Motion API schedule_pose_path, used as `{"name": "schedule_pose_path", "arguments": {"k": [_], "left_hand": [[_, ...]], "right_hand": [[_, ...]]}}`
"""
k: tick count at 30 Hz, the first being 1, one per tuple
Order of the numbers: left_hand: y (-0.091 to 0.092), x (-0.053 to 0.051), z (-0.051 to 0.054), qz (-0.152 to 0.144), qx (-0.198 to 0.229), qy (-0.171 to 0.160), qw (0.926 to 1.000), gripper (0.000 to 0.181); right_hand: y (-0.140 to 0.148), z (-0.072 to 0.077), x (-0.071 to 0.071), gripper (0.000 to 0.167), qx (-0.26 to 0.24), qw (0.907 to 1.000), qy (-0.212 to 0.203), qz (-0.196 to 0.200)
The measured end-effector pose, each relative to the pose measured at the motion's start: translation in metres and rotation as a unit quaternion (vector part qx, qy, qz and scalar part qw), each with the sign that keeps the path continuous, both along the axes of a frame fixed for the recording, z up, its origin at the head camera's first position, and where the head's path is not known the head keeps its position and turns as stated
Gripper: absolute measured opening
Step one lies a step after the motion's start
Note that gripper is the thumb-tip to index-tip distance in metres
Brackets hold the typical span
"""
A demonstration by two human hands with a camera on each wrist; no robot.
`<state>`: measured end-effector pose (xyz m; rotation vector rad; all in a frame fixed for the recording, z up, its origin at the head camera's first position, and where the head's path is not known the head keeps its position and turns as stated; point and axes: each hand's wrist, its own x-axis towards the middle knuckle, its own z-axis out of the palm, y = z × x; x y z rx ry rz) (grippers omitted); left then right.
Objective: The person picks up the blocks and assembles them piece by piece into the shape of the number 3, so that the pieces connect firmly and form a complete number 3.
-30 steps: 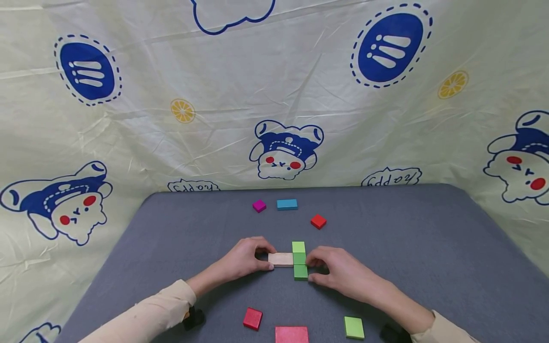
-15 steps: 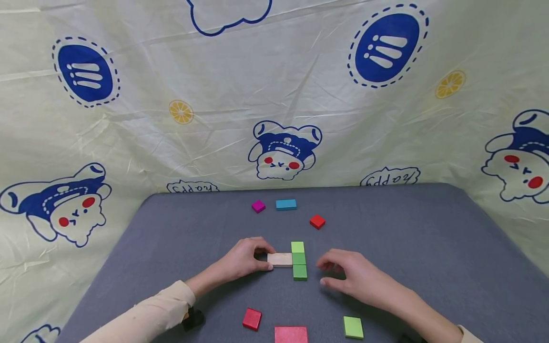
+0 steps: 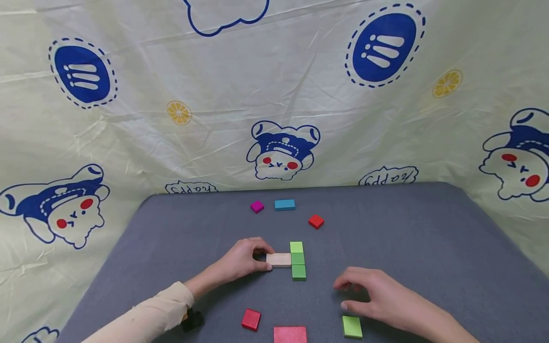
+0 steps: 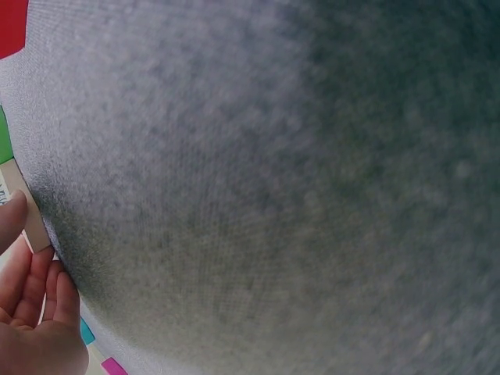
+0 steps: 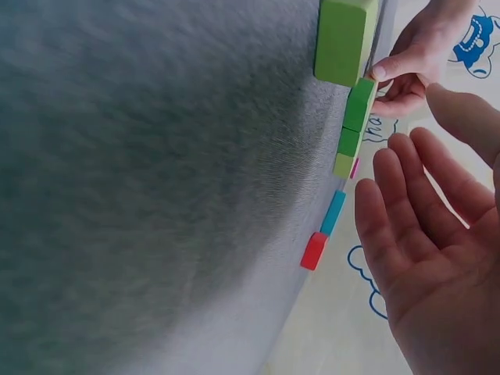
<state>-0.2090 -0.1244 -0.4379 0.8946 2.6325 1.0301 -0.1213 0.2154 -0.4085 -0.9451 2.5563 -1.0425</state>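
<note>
Grey cloth-like surfacing covers the desk (image 3: 399, 228), which stands against a pale printed curtain (image 3: 214, 85). The pale wooden block (image 3: 279, 260) lies flat near the middle of the desk. The left hand (image 3: 244, 259) grips its left end between thumb and fingers. The right end of this block meets the middle green block (image 3: 298, 258). A far light-green block (image 3: 296, 247) and a near green block (image 3: 299, 272) adjoin that piece on its far and near sides, forming a short column.

Change observed: one second ago the right hand (image 3: 375, 295) was at the right side of the column; it has since moved away to the right and toward the near edge. It holds nothing. Its fingers are relaxed and spread from the thumb, and it is now just beside the loose light-green block (image 3: 352, 327), without evident contact. The left hand's grip is unchanged, and the column shows no visible displacement.

Assessment: the joined pieces appear stable without the right hand, while the left hand steadies the assembly. The right hand appears free to handle another piece.

Remaining pieces: magenta block (image 3: 257, 206), blue block (image 3: 285, 205) and far red block (image 3: 316, 222) at the far side; near red block (image 3: 250, 319) and large red block (image 3: 290, 334) at the near side.
</note>
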Motion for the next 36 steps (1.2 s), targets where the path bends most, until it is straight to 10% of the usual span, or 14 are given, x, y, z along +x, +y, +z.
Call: {"name": "schedule_pose_path", "arguments": {"k": [10, 36], "left_hand": [[0.0, -0.001, 0.0, 0.002, -0.001, 0.0, 1.0, 0.025], [0.0, 0.0, -0.001, 0.0, 0.004, -0.004, 1.0, 0.024]], "right_hand": [[0.012, -0.01, 0.013, 0.027, -0.015, 0.9948, -0.1, 0.012], [0.021, -0.024, 0.023, 0.025, -0.015, 0.9901, -0.133, 0.041]]}}
